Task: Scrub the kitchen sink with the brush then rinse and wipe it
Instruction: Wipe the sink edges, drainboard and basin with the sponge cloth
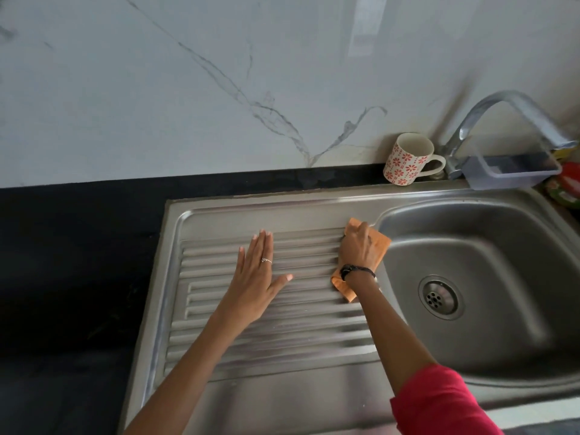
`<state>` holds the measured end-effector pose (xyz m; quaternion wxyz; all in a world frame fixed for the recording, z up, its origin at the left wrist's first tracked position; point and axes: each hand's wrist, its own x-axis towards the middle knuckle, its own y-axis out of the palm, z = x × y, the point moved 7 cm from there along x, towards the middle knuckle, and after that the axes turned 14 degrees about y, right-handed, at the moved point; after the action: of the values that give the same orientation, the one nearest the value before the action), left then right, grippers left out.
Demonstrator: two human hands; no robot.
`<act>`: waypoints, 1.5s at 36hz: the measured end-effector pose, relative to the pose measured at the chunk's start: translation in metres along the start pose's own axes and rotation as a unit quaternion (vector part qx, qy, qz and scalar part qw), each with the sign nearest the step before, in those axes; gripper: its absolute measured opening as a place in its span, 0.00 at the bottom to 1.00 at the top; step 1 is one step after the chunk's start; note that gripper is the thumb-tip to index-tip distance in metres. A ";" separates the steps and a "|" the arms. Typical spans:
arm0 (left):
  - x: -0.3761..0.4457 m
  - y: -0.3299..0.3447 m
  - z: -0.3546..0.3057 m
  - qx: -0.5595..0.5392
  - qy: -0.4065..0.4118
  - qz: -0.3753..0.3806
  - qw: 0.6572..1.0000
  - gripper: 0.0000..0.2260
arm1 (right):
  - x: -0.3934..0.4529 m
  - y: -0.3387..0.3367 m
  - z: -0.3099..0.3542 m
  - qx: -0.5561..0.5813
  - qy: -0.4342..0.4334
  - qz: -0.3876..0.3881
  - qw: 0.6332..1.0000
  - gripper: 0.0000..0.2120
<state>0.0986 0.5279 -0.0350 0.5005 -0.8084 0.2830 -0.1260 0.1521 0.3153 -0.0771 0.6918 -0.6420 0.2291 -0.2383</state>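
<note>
We press our right hand [357,246] on the soft, limp orange cloth [375,255] at the basin's [502,240] nine o'clock, fingers curled over it, left hand [255,277] spread flat on the drainboard [282,328].

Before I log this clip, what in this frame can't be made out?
Head view only:
- The orange cloth: mostly hidden under the right hand.
- Red and green items right of the sink basin: cut off by the frame edge, unidentifiable.
- The grey tray: contents unclear behind its wall.
- The brush: not in view.
- The left hand: flat, drainboard contact uncertain.
</note>
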 end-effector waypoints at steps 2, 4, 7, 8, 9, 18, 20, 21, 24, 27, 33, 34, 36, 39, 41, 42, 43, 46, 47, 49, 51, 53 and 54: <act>-0.011 -0.002 0.011 -0.002 -0.008 0.007 1.000 0.35 | -0.010 -0.001 0.013 0.007 -0.012 0.026 1.000 0.18; -0.021 -0.002 0.023 -0.002 -0.014 0.012 1.000 0.36 | -0.027 -0.001 0.031 0.021 -0.042 0.038 0.998 0.17; -0.035 -0.006 0.038 -0.012 -0.019 0.010 1.000 0.36 | -0.056 0.002 0.064 0.029 -0.090 0.042 0.995 0.17; -0.040 -0.008 0.043 -0.017 -0.020 0.006 1.000 0.36 | -0.066 0.002 0.076 0.038 -0.101 0.043 0.993 0.17; -0.045 -0.010 0.048 -0.020 -0.021 0.004 1.000 0.36 | -0.075 0.004 0.088 0.043 -0.112 0.049 0.992 0.17; -0.099 -0.033 0.103 -0.010 -0.039 -0.022 0.999 0.37 | -0.141 0.011 0.191 0.102 -0.184 0.081 0.974 0.17; -0.108 -0.036 0.115 -0.005 -0.045 -0.025 0.999 0.37 | -0.156 0.012 0.210 0.121 -0.208 0.086 0.967 0.17; -0.112 -0.037 0.120 -0.002 -0.047 -0.026 0.999 0.38 | -0.164 0.014 0.218 0.128 -0.220 0.088 0.963 0.17; -0.127 -0.040 0.132 0.007 -0.058 -0.020 0.998 0.37 | -0.185 0.020 0.240 0.134 -0.251 0.102 0.953 0.20; -0.139 -0.046 0.142 0.006 -0.067 -0.022 0.998 0.37 | -0.196 0.023 0.256 0.112 -0.276 0.126 0.946 0.21; -0.153 -0.040 0.149 0.000 -0.070 -0.017 0.997 0.37 | -0.205 0.024 0.259 0.081 -0.303 0.157 0.936 0.22; -0.154 -0.037 0.149 0.000 -0.071 -0.014 0.997 0.38 | -0.207 0.024 0.258 0.075 -0.307 0.160 0.935 0.22; -0.154 -0.033 0.148 0.005 -0.073 -0.007 0.997 0.38 | -0.209 0.023 0.257 0.065 -0.315 0.160 0.933 0.21; -0.154 -0.029 0.145 0.008 -0.074 0.000 0.997 0.38 | -0.215 0.017 0.249 0.055 -0.339 0.148 0.927 0.20; -0.154 -0.028 0.142 0.013 -0.074 0.000 0.997 0.38 | -0.219 0.013 0.244 0.051 -0.355 0.150 0.922 0.20; -0.154 -0.028 0.139 0.014 -0.074 0.000 0.997 0.38 | -0.221 0.012 0.241 0.048 -0.362 0.153 0.918 0.21; -0.153 -0.028 0.136 0.015 -0.074 0.000 0.997 0.37 | -0.223 0.010 0.238 0.046 -0.370 0.156 0.915 0.21; -0.151 -0.025 0.125 0.017 -0.076 0.001 0.997 0.36 | -0.226 0.007 0.229 0.040 -0.393 0.164 0.904 0.21; -0.150 -0.023 0.123 0.017 -0.077 0.001 0.997 0.35 | -0.226 0.006 0.227 0.039 -0.402 0.163 0.900 0.20; -0.150 -0.018 0.118 0.018 -0.078 0.007 0.997 0.36 | -0.226 0.006 0.222 0.034 -0.417 0.154 0.895 0.20; -0.150 -0.014 0.112 0.020 -0.082 0.019 0.996 0.36 | -0.222 0.005 0.215 0.034 -0.420 0.155 0.894 0.22; -0.148 -0.010 0.106 0.015 -0.090 0.024 0.996 0.37 | -0.213 0.005 0.206 0.040 -0.413 0.161 0.896 0.24; -0.147 -0.009 0.103 0.015 -0.095 0.025 0.995 0.37 | -0.207 0.004 0.199 0.043 -0.405 0.163 0.898 0.25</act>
<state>0.0329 0.6927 -0.0636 0.5398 -0.8022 0.2519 -0.0401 0.1143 0.6002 -0.0651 0.7809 -0.6063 0.0196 0.1490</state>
